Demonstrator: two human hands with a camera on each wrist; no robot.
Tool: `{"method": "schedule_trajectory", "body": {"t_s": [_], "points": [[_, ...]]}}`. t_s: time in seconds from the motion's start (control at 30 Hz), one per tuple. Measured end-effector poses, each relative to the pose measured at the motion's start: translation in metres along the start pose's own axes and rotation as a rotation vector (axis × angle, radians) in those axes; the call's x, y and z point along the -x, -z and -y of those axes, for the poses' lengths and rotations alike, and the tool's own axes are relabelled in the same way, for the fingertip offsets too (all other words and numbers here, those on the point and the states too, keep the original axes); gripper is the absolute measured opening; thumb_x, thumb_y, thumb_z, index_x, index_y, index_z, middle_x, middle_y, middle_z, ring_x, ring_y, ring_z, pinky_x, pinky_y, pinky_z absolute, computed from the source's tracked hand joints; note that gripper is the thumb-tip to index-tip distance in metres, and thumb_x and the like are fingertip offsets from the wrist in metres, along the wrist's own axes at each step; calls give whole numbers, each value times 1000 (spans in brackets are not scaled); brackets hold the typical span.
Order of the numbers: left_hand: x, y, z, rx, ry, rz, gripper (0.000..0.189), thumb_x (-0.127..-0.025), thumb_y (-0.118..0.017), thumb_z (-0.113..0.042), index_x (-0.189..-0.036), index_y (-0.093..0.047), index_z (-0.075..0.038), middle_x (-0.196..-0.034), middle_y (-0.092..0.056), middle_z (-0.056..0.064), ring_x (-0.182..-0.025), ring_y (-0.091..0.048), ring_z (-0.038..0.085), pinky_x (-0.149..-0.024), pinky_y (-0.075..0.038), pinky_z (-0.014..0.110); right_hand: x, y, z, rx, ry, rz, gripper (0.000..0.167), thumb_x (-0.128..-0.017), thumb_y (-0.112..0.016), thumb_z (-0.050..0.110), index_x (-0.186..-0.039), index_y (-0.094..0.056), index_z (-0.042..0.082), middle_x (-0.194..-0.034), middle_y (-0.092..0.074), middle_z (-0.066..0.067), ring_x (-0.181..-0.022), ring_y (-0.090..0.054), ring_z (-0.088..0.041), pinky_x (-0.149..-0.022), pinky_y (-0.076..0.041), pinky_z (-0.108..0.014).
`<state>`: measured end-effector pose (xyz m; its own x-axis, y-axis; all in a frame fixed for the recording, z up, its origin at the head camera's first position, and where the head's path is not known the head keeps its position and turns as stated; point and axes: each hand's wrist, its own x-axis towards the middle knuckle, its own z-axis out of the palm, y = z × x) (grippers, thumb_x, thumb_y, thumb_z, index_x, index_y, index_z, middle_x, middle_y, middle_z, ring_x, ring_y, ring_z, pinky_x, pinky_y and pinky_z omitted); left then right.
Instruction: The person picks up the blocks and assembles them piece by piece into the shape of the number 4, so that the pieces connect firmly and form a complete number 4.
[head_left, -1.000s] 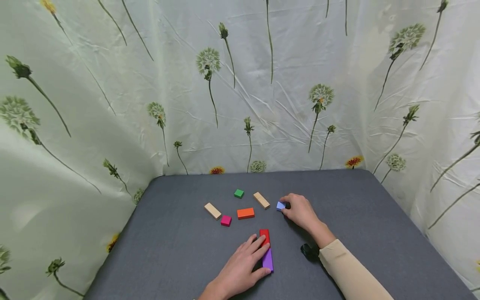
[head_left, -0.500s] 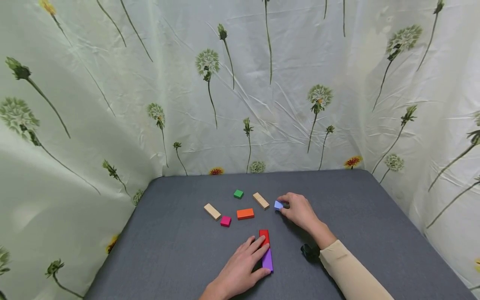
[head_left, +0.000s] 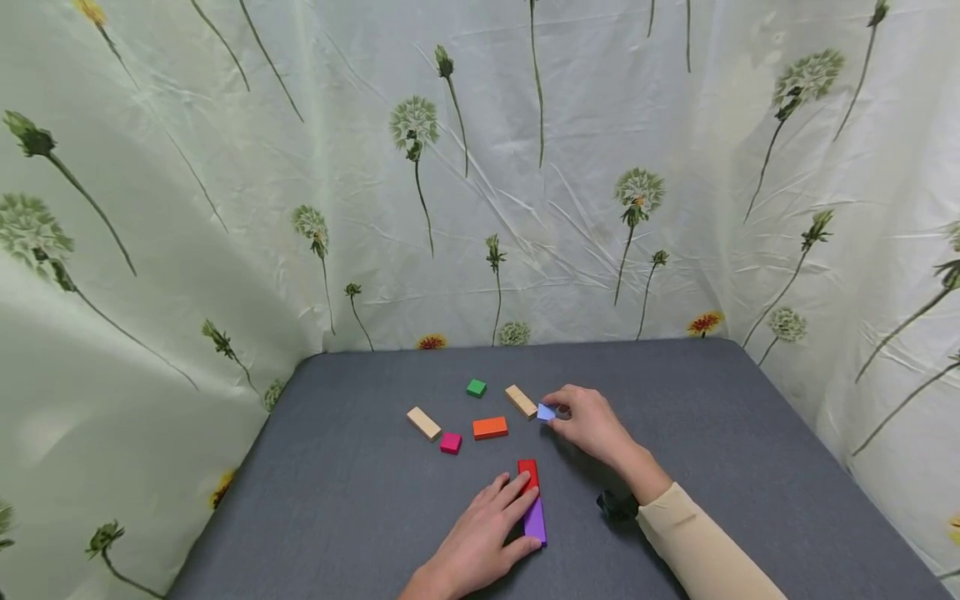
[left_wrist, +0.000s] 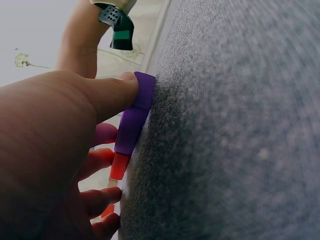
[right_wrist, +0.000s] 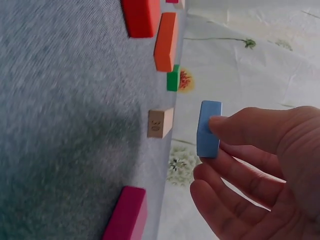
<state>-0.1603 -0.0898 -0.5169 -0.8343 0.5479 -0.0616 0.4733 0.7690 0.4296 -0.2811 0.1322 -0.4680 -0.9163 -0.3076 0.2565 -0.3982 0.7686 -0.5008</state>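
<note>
My right hand [head_left: 592, 421] pinches a small light-blue block [right_wrist: 209, 129] between thumb and fingers. In the right wrist view the block stands apart from the cloth, close to the end of a plain wooden block [head_left: 521, 402]. My left hand [head_left: 487, 529] lies over a red block [head_left: 527, 468] and a purple block [head_left: 535, 523], lined up end to end on the table. Its thumb touches the purple block near the closer end, and its fingertips rest along the red block and where the two meet.
Left of the hands lie an orange block [head_left: 491, 428], a pink block [head_left: 451, 443], a green block [head_left: 476, 387] and another wooden block [head_left: 423, 423]. A magenta block [right_wrist: 126, 215] shows low in the right wrist view. A flowered curtain [head_left: 480, 208] borders the dark-grey table [head_left: 337, 517].
My right hand has carried the light-blue block a short way left, up beside the wooden block, tilting it slightly. The left hand and the red and purple blocks have stayed put.
</note>
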Motion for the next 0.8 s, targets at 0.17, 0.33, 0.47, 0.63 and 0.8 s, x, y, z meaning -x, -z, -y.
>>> {"method": "schedule_trajectory", "body": {"t_s": [0.17,0.33,0.47,0.63,0.8], "points": [[0,1,0,1,-4,0,68,-96,-55,-61,-154,-42,-30,-163,-28,-9,-147,-29,28,-112,-32,55,2,0,8,-26,10,30,28,-82,-83,11,-110,-78,15,-96,-68,4,-85,-64,-14,-74,-54,-37],[-1,1,0,-5,-6,-2,68,-96,-55,-61,-154,-42,-29,-163,-28,-9,-147,-29,28,-112,-32,54,5,-3,14,-49,23,60,29,-82,-82,10,-110,-78,15,-98,-68,5,-85,-64,-13,-74,-54,-35],[-1,1,-1,-10,2,4,68,-96,-56,-61,-155,-42,-30,-163,-28,-9,-147,-30,28,-112,-32,54,6,-6,18,-71,26,93,28,-82,-82,9,-109,-77,15,-96,-67,6,-84,-64,-15,-73,-53,-36],[-1,1,-1,-16,3,5,69,-95,-58,-60,-155,-42,-30,-163,-29,-9,-147,-31,28,-111,-32,54,7,-12,18,-88,49,133,27,-83,-82,10,-108,-77,16,-92,-65,9,-81,-62,-9,-70,-52,-33],[-1,1,0,-14,-5,2,69,-96,-58,-60,-155,-41,-29,-162,-29,-9,-147,-31,27,-111,-33,54,8,-18,16,-94,74,201,26,-85,-81,10,-110,-77,16,-97,-67,6,-83,-63,-8,-71,-54,-30]]}}
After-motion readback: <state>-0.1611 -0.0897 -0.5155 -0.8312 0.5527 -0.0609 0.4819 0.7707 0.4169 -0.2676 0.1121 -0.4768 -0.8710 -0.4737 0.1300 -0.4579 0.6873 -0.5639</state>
